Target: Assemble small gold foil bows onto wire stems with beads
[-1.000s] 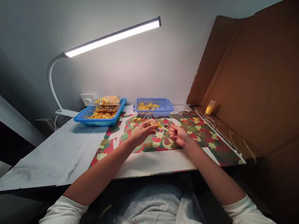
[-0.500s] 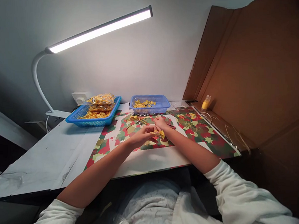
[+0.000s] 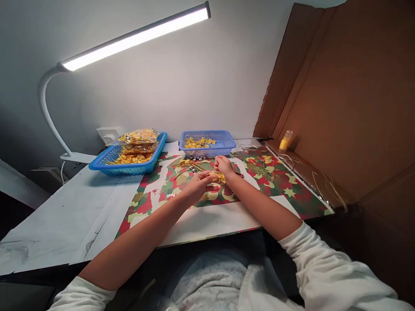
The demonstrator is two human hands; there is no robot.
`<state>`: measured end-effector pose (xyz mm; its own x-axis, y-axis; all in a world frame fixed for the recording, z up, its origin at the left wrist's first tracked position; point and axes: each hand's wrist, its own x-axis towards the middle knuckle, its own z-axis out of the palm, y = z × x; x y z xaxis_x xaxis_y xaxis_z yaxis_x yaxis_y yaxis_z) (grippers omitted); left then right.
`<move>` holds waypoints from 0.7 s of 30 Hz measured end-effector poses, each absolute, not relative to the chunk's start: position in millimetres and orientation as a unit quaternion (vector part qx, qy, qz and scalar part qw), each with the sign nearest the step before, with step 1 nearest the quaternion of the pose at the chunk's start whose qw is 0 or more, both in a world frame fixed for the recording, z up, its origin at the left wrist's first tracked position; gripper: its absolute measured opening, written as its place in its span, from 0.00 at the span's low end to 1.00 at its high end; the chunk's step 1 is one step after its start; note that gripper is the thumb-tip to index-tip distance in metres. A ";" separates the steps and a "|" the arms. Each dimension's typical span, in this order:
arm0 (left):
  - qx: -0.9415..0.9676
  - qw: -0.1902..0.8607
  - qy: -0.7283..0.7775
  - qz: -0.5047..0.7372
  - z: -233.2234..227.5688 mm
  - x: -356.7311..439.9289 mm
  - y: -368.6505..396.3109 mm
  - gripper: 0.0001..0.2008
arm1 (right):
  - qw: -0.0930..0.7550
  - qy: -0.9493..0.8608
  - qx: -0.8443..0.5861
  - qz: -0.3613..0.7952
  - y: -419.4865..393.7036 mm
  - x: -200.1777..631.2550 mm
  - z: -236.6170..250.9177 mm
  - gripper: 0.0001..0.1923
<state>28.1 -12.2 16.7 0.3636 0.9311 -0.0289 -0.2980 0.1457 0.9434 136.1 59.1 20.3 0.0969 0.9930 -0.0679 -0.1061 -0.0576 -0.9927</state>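
Note:
A small yellow bow (image 3: 220,177) is pinched in the fingers of my left hand (image 3: 199,184), low over the patterned mat (image 3: 149,195). Just beyond it and to the right, my right hand (image 3: 224,166) is closed, with its fingertips together; whatever they grip is too small to make out. Left of my hands, gold ties (image 3: 193,165) lie in a loose bundle. Small silver bells (image 3: 203,159) are scattered behind them. A slim reddish tool (image 3: 240,175), partly hidden by my right wrist, lies on the mat.
A blue basket (image 3: 151,165) with yellow bows and a bulging plastic bag (image 3: 139,138) stands left. Another basket (image 3: 225,149), holding yellow bows, sits against the wall. At right are gold threads (image 3: 264,172), a small yellow bottle (image 3: 285,140) and a cardboard wall (image 3: 352,103). A lamp (image 3: 137,39) overhangs.
My right hand has moved slightly away from my left hand, opening a gap between them. The yellow bow in my left hand has turned and shifted a little left and up.

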 end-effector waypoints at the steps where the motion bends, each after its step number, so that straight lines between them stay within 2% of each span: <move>1: 0.464 0.682 0.339 0.453 16.3 28.0 -11.4 0.16 | 0.535 -0.431 -0.499 0.527 54.4 139.0 23.6 0.11; 9: 0.404 0.716 0.324 0.469 17.7 28.3 -11.7 0.13 | 0.526 -0.329 -0.326 0.713 40.4 164.6 34.7 0.13; 15: 0.433 0.746 0.248 0.442 21.1 25.4 -18.1 0.11 | 0.458 -0.355 -0.371 0.726 47.8 163.2 13.6 0.15; 21: 0.460 0.762 0.228 0.394 22.6 27.3 -27.8 0.11 | 0.467 -0.365 -0.394 0.703 44.3 156.0 4.9 0.14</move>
<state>27.3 -27.8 22.6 0.5858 0.8103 0.0156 -0.3915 0.2660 0.8809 156.0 44.3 4.9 -0.2540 0.9434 -0.2131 -0.3679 -0.2980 -0.8808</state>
